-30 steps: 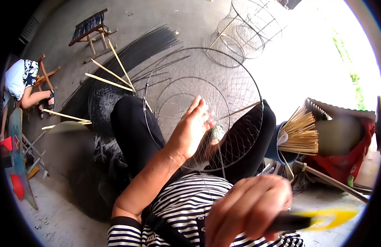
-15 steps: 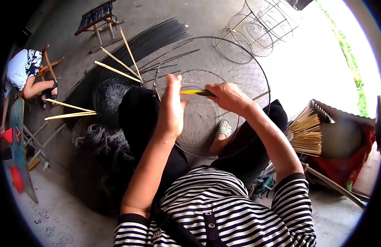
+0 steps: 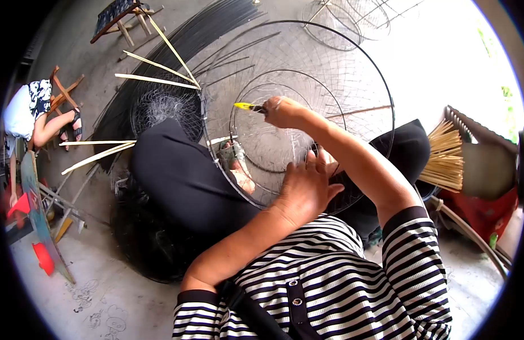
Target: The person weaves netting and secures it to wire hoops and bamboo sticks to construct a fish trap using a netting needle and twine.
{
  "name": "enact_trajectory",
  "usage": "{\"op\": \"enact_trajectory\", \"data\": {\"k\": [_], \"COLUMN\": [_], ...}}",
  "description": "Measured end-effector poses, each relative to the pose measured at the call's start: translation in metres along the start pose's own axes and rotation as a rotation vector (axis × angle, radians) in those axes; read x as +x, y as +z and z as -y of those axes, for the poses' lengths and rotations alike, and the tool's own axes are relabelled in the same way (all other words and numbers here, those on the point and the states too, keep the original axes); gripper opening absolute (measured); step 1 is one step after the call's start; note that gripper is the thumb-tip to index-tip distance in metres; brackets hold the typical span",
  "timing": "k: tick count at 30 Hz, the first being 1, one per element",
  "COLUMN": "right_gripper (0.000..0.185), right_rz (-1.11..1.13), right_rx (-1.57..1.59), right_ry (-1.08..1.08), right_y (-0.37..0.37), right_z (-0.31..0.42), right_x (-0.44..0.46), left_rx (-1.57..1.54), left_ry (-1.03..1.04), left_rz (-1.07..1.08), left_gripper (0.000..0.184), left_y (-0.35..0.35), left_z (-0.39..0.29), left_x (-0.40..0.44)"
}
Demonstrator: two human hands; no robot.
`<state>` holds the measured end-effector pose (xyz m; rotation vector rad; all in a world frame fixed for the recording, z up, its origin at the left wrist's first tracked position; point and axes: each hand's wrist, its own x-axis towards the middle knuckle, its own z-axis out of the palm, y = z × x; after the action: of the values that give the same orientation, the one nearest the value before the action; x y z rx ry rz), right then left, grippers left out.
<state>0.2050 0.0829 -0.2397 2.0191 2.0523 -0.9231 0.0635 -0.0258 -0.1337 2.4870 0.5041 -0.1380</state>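
A round wire-framed net cage (image 3: 393,113) lies across my lap, its pale mesh stretched over black hoops. My right hand (image 3: 284,112) is closed around a netting needle (image 3: 242,106), its yellow pointed end facing left over the mesh. Lower down, my left hand (image 3: 307,184) rests at the near part of the netting with its fingers stretched out and the thumb apart. No tool shows in it, though the fingertips are partly hidden by the mesh. A smaller inner hoop (image 3: 307,71) circles the middle of the cage.
Black rods (image 3: 188,51) lie in a long pile at the far left, near pale sticks (image 3: 157,80). Bundled bamboo sticks (image 3: 446,158) stand at the right. A folding stool (image 3: 117,20) and a seated person (image 3: 43,113) are at the left. Another mesh cage (image 3: 344,22) is at the back.
My left hand has moved down and right, from upright at the hoop's left side to the near mesh. My right hand has moved slightly left and up with the netting needle. The cage appears shifted.
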Motion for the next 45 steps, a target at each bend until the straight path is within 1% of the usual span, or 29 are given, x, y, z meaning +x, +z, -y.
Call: {"op": "enact_trajectory", "data": {"k": [2,4,7,9,10,11,12,13,14,16,18,20,22,23,24,26,29,30,32,33,34,35,36,37,38,40,42,44,45], "right_gripper": [0.021,0.017,0.026,0.029,0.032,0.034,0.036,0.035,0.034,0.032,0.029,0.025,0.023,0.02,0.018,0.016,0.013,0.013,0.015,0.015,0.015,0.015,0.015,0.016,0.019,0.025,0.024,0.017,0.016], "right_rz": [-0.042,-0.088,0.04,-0.046,-0.09,-0.128,-0.166,-0.122,-0.078,0.01,0.018,-0.11,-0.139,-0.199,-0.16,-0.085,-0.159,-0.188,-0.138,-0.111,-0.025,0.056,-0.121,-0.303,0.053,0.717,0.523,-0.264,-0.285], "right_rx": [-0.077,-0.322,-0.204,-0.266,-0.298,-0.31,-0.323,-0.31,-0.297,-0.294,-0.278,-0.27,-0.214,0.061,0.061,0.063,-0.032,-0.069,-0.413,-0.586,-0.448,-0.311,-0.354,-0.39,-0.086,0.557,0.466,0.338,0.425], "right_ry": [0.028,-0.012,0.137,-0.005,-0.076,-0.113,-0.149,-0.136,-0.124,-0.182,-0.178,-0.256,-0.257,-0.254,-0.238,-0.208,-0.194,-0.185,-0.048,0.024,0.048,0.083,-0.177,-0.438,-0.455,-0.108,-0.172,-0.399,-0.351], "right_y": [0.002,0.02,0.035,0.046,0.054,0.065,0.077,0.077,0.076,0.052,0.053,0.063,0.073,0.079,0.077,0.067,0.083,0.087,0.112,0.125,0.081,0.033,0.04,0.052,0.049,0.042,0.063,0.128,0.124], "right_z": [0.019,0.014,0.01,0.003,-0.002,-0.009,-0.016,-0.012,-0.006,0.009,0.016,0.012,0.007,0.007,0.013,0.032,0.033,0.031,0.019,0.012,0.016,0.023,0.013,-0.004,0.003,0.017,0.02,-0.001,-0.001], "right_x": [-0.012,-0.013,-0.011,-0.016,-0.018,-0.012,-0.006,-0.002,0.001,-0.001,0.0,0.0,0.006,0.008,0.011,0.02,0.032,0.032,0.042,0.047,0.025,0.0,-0.006,-0.013,-0.011,-0.005,-0.007,0.014,0.016], "left_rx": [-0.013,-0.067,-0.346,-0.924,-1.356,-1.78,-1.893,-1.927,-1.629,-1.529,-1.85,-2.085,-2.246,-2.193,-2.131,-1.961,-1.899,-1.905,-2.002,-2.018,-1.997,-1.739,-1.691,-1.616,-1.531,-1.344,-1.404,-1.176,-1.212], "left_ry": [-0.043,0.094,0.448,0.591,0.511,0.473,0.258,0.026,-0.283,-0.759,-0.732,-0.821,-0.619,-0.516,-0.618,-0.646,-0.621,-0.604,-0.358,-0.424,-0.486,-0.47,-0.593,-0.608,-0.618,-0.797,-0.843,-0.837,-0.817], "left_rz": [0.262,0.051,-0.134,-0.045,-0.088,-0.176,-0.495,-0.824,-1.129,-0.94,-0.617,-0.711,-0.67,-0.613,-0.685,-0.73,-0.814,-0.965,-1.112,-1.33,-1.552,-1.582,-1.5,-1.281,-1.066,-0.664,-0.307,-0.124,-0.163], "left_gripper": [0.073,0.066,0.054,0.042,0.034,0.028,0.025,0.023,0.022,0.021,0.024,0.023,0.023,0.028,0.032,0.033,0.031,0.032,0.039,0.038,0.039,0.035,0.03,0.028,0.026,0.018,0.017,0.024,0.023], "left_y": [-0.02,-0.014,-0.036,-0.079,-0.093,-0.107,-0.105,-0.104,-0.08,-0.009,0.035,0.078,0.093,0.097,0.105,0.089,0.092,0.114,0.099,0.074,0.049,0.045,0.022,0.011,0.007,0.016,0.028,0.055,0.062], "left_z": [-0.005,0.006,0.026,0.049,0.065,0.081,0.103,0.124,0.165,0.239,0.248,0.246,0.24,0.24,0.246,0.227,0.232,0.264,0.298,0.294,0.29,0.3,0.28,0.264,0.251,0.236,0.228,0.239,0.236], "left_x": [-0.001,-0.014,-0.034,-0.053,-0.061,-0.068,-0.063,-0.059,-0.045,-0.044,-0.039,-0.029,-0.022,-0.02,-0.015,-0.01,-0.013,-0.014,-0.038,-0.044,-0.05,-0.058,-0.059,-0.058,-0.055,-0.049,-0.053,-0.061,-0.061]}}
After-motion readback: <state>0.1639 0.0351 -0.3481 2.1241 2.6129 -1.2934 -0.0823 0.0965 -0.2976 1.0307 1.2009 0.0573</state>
